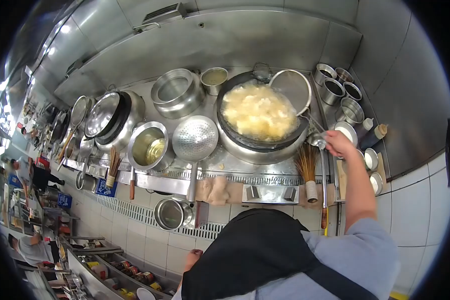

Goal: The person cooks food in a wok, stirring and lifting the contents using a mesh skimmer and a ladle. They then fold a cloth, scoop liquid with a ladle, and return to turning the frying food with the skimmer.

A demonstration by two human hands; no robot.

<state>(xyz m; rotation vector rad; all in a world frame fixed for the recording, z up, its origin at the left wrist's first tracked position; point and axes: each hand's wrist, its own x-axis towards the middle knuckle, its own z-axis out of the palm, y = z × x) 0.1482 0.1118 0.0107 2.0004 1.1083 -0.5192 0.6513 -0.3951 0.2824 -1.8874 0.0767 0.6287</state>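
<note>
1. The steel bench [227,162] carries the cooking gear, with small metal containers along its right edge
2. The black-rimmed wok [260,146] sits right of the bench's middle, set back from the front edge
3. The pale yellow food [257,112] lies inside the wok, amid foam and bubbles; cooking looks under way, and how near it is to done cannot be told
4. The perforated scoop [195,138] rests left of the wok, handle past the bench's front edge; no food shows in it
5. The wire strainer [292,87] hangs over the wok's far right rim; its mesh shows no pieces, so lifting out appears not yet done
6. The right hand [341,144], near the bench's right edge, has its fingers closed around the strainer's handle
7. The left hand [192,257] is below the bench's front edge, partly hidden by the apron [242,245]; its grip cannot be told
</note>
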